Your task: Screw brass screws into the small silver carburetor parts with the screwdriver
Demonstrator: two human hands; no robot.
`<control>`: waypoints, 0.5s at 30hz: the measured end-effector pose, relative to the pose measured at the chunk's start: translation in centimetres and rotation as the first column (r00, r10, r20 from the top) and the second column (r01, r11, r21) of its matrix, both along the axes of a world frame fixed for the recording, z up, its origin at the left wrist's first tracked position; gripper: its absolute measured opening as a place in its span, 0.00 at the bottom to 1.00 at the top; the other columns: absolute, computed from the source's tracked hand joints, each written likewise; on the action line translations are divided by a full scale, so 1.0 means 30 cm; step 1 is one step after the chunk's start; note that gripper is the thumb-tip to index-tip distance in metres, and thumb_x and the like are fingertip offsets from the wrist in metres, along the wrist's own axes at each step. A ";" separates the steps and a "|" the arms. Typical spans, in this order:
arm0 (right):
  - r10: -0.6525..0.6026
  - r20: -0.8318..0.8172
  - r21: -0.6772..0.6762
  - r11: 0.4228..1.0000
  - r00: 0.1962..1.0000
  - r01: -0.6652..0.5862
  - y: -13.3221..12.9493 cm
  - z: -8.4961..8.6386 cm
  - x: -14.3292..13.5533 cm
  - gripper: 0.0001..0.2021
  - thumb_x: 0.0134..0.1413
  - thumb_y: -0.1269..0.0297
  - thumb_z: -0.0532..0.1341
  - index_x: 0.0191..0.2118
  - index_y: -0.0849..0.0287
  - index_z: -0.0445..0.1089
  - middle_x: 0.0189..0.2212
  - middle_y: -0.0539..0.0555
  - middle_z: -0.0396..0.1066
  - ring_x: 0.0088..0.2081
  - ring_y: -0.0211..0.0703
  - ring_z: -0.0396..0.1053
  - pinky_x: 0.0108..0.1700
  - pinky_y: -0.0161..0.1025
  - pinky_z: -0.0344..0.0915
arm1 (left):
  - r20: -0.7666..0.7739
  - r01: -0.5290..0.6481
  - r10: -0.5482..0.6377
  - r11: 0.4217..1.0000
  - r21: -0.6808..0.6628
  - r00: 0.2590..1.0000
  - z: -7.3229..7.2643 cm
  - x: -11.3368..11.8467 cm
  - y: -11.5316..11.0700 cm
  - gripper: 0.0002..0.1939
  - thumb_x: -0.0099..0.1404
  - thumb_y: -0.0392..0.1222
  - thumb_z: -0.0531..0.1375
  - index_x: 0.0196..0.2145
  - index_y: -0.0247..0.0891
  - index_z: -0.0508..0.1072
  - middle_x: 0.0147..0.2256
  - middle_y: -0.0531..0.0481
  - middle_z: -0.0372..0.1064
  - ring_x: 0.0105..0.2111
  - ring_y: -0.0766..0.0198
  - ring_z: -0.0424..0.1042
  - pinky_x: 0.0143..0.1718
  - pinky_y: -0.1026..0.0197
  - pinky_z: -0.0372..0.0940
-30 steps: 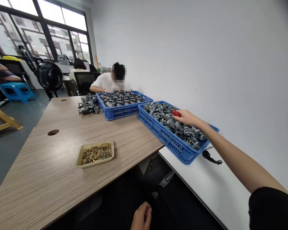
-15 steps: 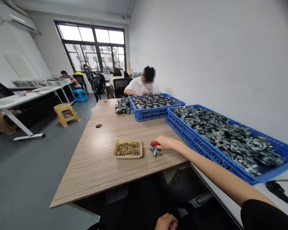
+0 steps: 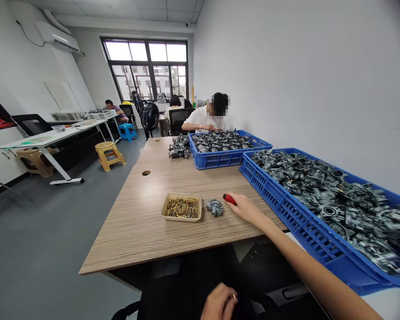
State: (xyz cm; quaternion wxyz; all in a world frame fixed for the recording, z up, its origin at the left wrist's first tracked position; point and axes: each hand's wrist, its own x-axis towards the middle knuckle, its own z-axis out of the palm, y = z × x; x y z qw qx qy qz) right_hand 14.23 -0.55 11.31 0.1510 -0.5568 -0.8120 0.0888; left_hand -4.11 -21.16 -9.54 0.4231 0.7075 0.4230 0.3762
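Observation:
My right hand (image 3: 245, 208) is closed round a red-handled tool (image 3: 230, 199) just above the tabletop; the tool's working end cannot be made out. Left of that hand, and apart from it, a grey metal carburetor body (image 3: 214, 207) rests on the wood. Beside the casting stands a beige tray (image 3: 181, 218) filled with small brass pieces (image 3: 182, 208). Low in the view, over my lap, my left hand (image 3: 219, 303) has its fingers curled together. A small brass piece (image 3: 234, 296) shows at its fingertips.
A long blue crate (image 3: 286, 215) of grey castings runs along the right side. Another blue crate (image 3: 216, 162) and a pile of castings (image 3: 180, 146) are farther back, before a seated person (image 3: 203, 119). The wooden table (image 3: 130, 240) has a round cable hole.
My right hand and the red-handled tool have drawn back to the right, off the carburetor body. My left hand has come up a little. The camera view has turned slightly left.

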 end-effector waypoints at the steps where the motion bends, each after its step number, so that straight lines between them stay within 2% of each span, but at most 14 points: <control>1: -0.045 -0.025 0.020 0.999 0.999 0.046 -0.024 -0.027 0.027 0.12 0.70 0.54 0.52 0.44 0.56 0.68 0.37 0.56 0.77 0.38 0.47 0.75 0.38 0.36 0.58 | -0.007 -0.031 0.032 0.998 0.046 0.999 0.058 -0.027 0.036 0.23 0.76 0.56 0.47 0.45 0.45 0.78 0.39 0.40 0.76 0.39 0.55 0.77 0.44 0.54 0.73; 3: -0.126 0.003 0.047 0.991 0.992 0.126 -0.071 -0.095 0.077 0.10 0.70 0.58 0.52 0.44 0.56 0.68 0.37 0.56 0.78 0.38 0.49 0.75 0.37 0.37 0.57 | -0.030 -0.054 0.059 0.986 0.161 0.998 0.189 -0.075 0.129 0.19 0.77 0.48 0.47 0.49 0.43 0.76 0.43 0.41 0.76 0.44 0.56 0.75 0.48 0.55 0.71; 5: -0.157 0.072 0.047 0.987 0.985 0.154 -0.112 -0.169 0.120 0.09 0.69 0.62 0.52 0.46 0.56 0.68 0.39 0.57 0.78 0.38 0.49 0.75 0.36 0.37 0.56 | -0.072 -0.105 0.129 0.956 0.276 0.989 0.321 -0.106 0.246 0.17 0.78 0.45 0.47 0.48 0.41 0.75 0.42 0.42 0.75 0.43 0.57 0.74 0.48 0.55 0.70; 8: -0.145 0.144 0.024 0.989 0.979 0.143 -0.148 -0.262 0.170 0.09 0.68 0.65 0.52 0.47 0.56 0.68 0.40 0.56 0.78 0.39 0.48 0.76 0.36 0.37 0.55 | -0.130 -0.158 0.226 0.905 0.395 0.965 0.475 -0.111 0.429 0.15 0.78 0.41 0.48 0.49 0.40 0.74 0.44 0.43 0.74 0.46 0.58 0.73 0.51 0.56 0.68; 11: -0.163 0.148 0.057 0.986 0.976 0.156 -0.158 -0.315 0.198 0.08 0.67 0.65 0.53 0.45 0.56 0.69 0.40 0.56 0.78 0.40 0.48 0.75 0.35 0.38 0.55 | -0.258 -0.134 0.265 0.891 0.433 0.929 0.549 -0.087 0.570 0.15 0.77 0.38 0.49 0.48 0.40 0.75 0.44 0.45 0.74 0.45 0.59 0.73 0.50 0.58 0.68; 15: -0.227 0.111 0.136 0.968 0.968 0.211 -0.159 -0.349 0.205 0.08 0.67 0.63 0.53 0.42 0.55 0.69 0.37 0.57 0.77 0.40 0.50 0.74 0.34 0.39 0.54 | -0.392 -0.090 0.271 0.902 0.422 0.879 0.549 -0.059 0.664 0.15 0.75 0.35 0.50 0.48 0.39 0.76 0.44 0.44 0.74 0.45 0.58 0.72 0.49 0.59 0.67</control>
